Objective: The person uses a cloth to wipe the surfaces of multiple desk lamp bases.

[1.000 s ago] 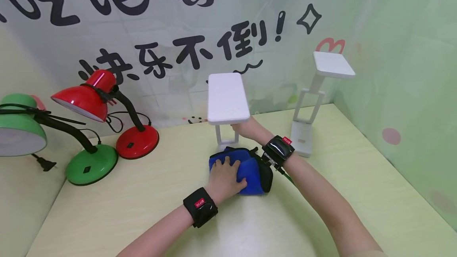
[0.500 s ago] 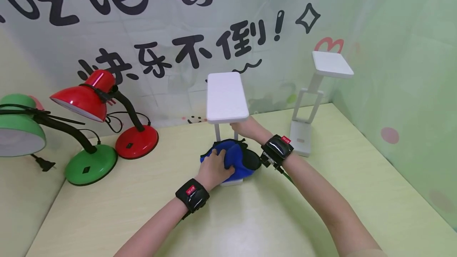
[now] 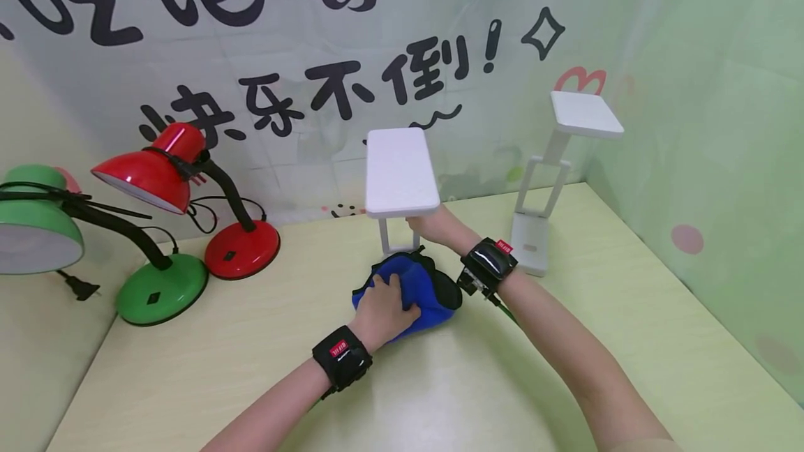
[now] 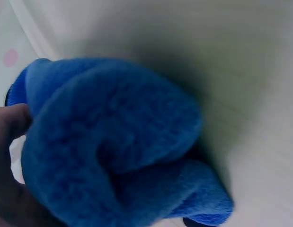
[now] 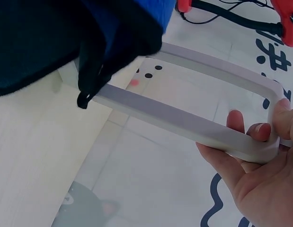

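My left hand (image 3: 383, 314) grips a blue fleecy cloth with black trim (image 3: 428, 297), low over the base of a white desk lamp (image 3: 402, 171). The cloth overlaps the lamp's base in the head view and hides it. Folded and bulging, the blue cloth (image 4: 113, 127) fills much of the left wrist view, with the thumb at its left edge. Behind the lamp head, my right hand (image 3: 444, 230) is partly hidden. The right wrist view shows this right hand (image 5: 262, 177) with fingers curled round the end of the lamp's looped white arm (image 5: 170, 112).
A second white lamp (image 3: 530, 246) stands at the back right, near the green wall. To the left are a red lamp (image 3: 241, 251) and a green lamp (image 3: 162, 291), with a black plug (image 3: 80, 288) hanging beside them. All stand on a pale wooden table (image 3: 502, 382).
The left hand has shifted the cloth left and away from me, then slightly back toward me. The lamp base, briefly showing below the cloth, is covered again. The right hand stays on the lamp.
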Demonstrator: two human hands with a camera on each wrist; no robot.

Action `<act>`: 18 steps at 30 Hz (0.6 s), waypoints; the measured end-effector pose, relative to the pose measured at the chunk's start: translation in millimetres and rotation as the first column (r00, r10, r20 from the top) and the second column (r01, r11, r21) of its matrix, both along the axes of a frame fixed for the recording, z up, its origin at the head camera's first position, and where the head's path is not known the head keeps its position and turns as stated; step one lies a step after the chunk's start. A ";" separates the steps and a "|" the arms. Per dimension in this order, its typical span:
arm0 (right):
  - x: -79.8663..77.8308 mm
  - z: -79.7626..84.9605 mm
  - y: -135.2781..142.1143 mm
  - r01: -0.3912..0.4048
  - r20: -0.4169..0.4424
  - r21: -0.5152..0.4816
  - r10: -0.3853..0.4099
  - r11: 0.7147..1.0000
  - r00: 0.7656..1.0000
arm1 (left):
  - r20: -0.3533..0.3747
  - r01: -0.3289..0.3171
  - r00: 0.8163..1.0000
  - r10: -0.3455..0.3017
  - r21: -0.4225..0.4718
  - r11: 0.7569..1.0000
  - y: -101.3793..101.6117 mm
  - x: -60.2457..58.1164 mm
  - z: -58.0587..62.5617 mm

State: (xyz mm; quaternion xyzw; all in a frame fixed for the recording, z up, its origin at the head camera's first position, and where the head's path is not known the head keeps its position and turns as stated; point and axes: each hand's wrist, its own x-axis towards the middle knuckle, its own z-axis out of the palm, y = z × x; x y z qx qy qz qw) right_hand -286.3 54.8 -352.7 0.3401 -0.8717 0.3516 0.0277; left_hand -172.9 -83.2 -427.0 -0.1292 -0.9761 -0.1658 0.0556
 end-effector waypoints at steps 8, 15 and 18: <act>-1.7 -1.0 -0.1 0.009 0.001 0.009 -0.009 1.000 1.000 | 0.108 0.055 0.992 -0.059 0.044 0.998 -18.4 -25.4 -2.0; -0.8 -0.8 -0.1 0.007 0.015 0.014 -0.007 1.000 1.000 | 0.081 0.144 0.987 -0.142 -0.019 0.989 -22.8 -12.7 3.0; -0.5 -0.5 -0.5 0.009 0.033 0.002 -0.009 1.000 0.999 | 0.080 0.166 0.984 -0.161 -0.072 0.983 -18.6 -2.0 6.8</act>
